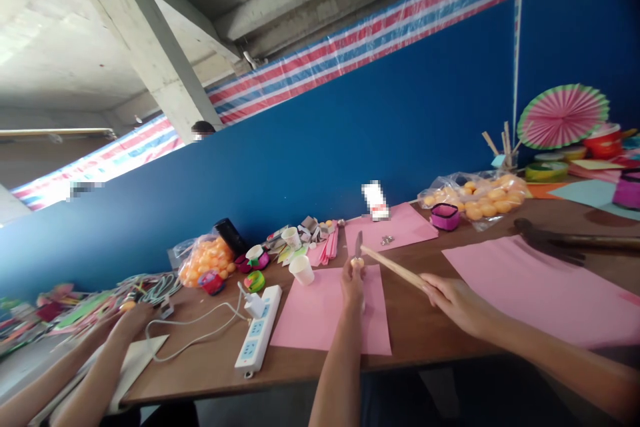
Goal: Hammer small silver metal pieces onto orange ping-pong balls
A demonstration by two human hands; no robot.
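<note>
My left hand is closed on a small orange ball above a pink paper sheet. A pointed metal blade stands up at the ball; its lower part is hidden, so I cannot tell whether my fingers hold it too. My right hand grips one end of a wooden stick. The stick's far end comes close to the blade; whether they touch is unclear. Left of my left hand, a white paper cup stands on the pink sheet.
A power strip with a plugged-in charger lies at left. Bags of orange balls rest along the blue partition. A hammer lies by another pink sheet at right. A co-worker's hands are at far left.
</note>
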